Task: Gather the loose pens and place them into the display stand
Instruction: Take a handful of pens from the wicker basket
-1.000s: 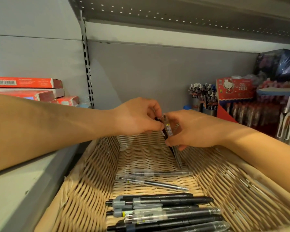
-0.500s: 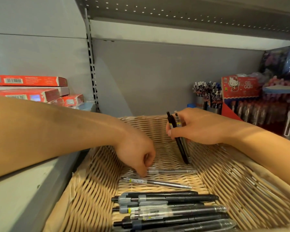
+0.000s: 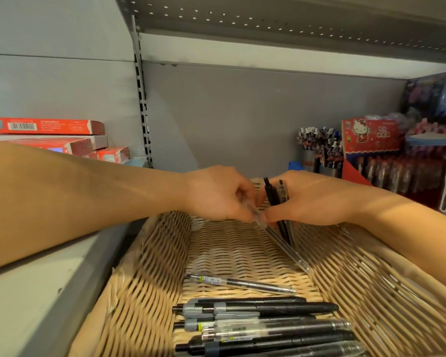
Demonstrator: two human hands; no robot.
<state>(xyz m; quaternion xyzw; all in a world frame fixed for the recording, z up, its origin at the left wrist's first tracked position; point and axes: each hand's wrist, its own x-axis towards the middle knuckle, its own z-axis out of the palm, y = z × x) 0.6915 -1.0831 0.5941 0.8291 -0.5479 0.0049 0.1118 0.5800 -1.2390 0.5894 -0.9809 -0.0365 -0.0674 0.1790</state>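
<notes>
Woven wicker forms the basket (image 3: 150,266) on a grey shop shelf (image 3: 36,292), where a person gathers loose pens. The left hand (image 3: 216,194) pinches a clear pen (image 3: 276,240) by its upper end and angles it across toward the right hand (image 3: 312,199), whose grip is curled round a small bundle of two held pens (image 3: 274,194), one black and one translucent, standing nearly upright near the basket's far edge. The slant of the clear pen, tip trailing low toward the basket's right side, suggests it is being passed into that bundle so one hand can carry the lot.

One clear pen with a yellow label (image 3: 240,282) lies alone across the middle of the basket floor, apart from both hands. Nearer the front edge a row of black and clear pens (image 3: 263,325) lies side by side, touching one another.

At the shelf's right end stand cups of pens (image 3: 317,150) and a red cartoon-printed display stand (image 3: 368,140), probably where the handful is bound. Red boxes (image 3: 44,127) are stacked on the neighbouring shelf to the left. The basket's raised right wall lies between the hands and the stand, so the bundle would need lifting clear.
</notes>
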